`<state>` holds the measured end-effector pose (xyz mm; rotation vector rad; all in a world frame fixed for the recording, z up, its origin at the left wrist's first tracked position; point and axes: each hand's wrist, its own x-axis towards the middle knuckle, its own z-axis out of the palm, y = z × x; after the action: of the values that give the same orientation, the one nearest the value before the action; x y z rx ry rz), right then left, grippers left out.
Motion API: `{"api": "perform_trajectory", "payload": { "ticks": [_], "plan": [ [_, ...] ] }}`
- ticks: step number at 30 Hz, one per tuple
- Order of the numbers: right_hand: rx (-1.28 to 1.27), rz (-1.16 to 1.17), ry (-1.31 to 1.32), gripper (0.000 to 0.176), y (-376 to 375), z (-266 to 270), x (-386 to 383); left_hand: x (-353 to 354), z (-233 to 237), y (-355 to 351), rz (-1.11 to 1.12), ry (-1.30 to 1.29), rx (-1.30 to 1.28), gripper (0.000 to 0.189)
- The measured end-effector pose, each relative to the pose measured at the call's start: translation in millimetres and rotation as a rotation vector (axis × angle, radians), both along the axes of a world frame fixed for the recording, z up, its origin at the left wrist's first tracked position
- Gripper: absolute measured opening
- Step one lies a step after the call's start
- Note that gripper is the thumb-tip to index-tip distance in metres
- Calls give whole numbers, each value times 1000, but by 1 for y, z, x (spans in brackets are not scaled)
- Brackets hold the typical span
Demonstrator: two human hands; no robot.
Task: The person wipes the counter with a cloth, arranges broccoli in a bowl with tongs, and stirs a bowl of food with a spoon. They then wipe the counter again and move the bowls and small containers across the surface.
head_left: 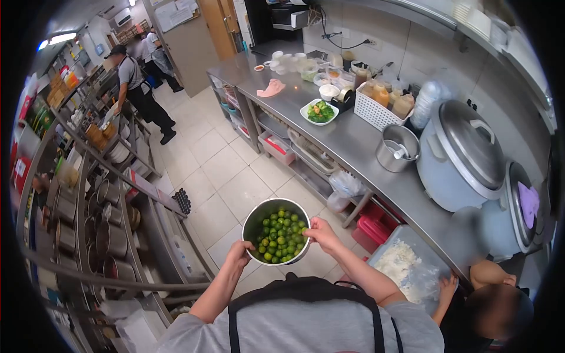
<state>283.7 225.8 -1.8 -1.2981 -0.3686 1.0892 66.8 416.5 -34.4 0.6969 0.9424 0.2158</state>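
Note:
In front of my body I hold a round metal pot (252, 217) with both hands. Small round green limes (280, 234) fill its lower part, a few of them yellowish. My left hand (239, 253) grips the pot's left rim, thumb over the edge. On the opposite side, my right hand (323, 231) is closed on the rim, slightly higher. The pot hangs above the tiled floor, tilted so that its inside faces me.
A steel counter (353, 141) along the right bears a vegetable plate (319, 112), a bottle basket (376, 115) and a large rice cooker (462, 159). Pot shelves (141, 247) line the left. A person crouches beside a rice-filled tub (406, 265); another person (138, 88) stands further off.

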Motion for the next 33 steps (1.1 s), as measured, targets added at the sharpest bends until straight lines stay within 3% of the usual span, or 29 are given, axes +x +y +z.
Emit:
{"api": "perform_trajectory", "payload": {
  "ticks": [3,6,7,9,10,13,16,17,18,22,25,27,29,31,33],
  "plan": [
    [82,167,-13,17,25,24,37,33,28,40,7,-41,-43,35],
    [253,303,120,43,27,41,92,66,48,82,29,-49,-61,33],
    [480,326,426,44,23,17,115,76,45,97,39,-75,-51,33],
    [-223,42,-30,42,28,-48,137,95,46,131,74,-125,-19,34],
    [-223,43,-26,42,27,-77,145,104,50,147,75,-121,-19,34],
    [-696,581,-924,28,42,-128,171,110,58,199,137,-183,-8,35],
    [-623,718,-1003,22,114,-125,195,104,72,248,277,-165,28,37],
    [-497,619,-1174,18,146,-141,205,102,74,265,344,-145,11,37],
    [-446,571,-1147,16,183,-133,211,98,69,284,386,-169,25,38],
    [-242,549,-1293,18,338,-66,221,68,54,334,570,-129,135,36],
    [-252,463,-1354,23,429,-7,237,54,26,379,735,-29,-15,37],
    [-162,202,-1366,21,486,-18,263,59,25,406,815,-2,-48,34],
    [-308,239,-1272,37,526,2,286,40,8,433,786,75,-72,33],
    [-362,110,-1514,62,563,2,320,62,13,471,768,199,-17,33],
    [-489,-14,-1431,68,596,3,357,78,25,504,668,225,-28,32]
  ]
}}
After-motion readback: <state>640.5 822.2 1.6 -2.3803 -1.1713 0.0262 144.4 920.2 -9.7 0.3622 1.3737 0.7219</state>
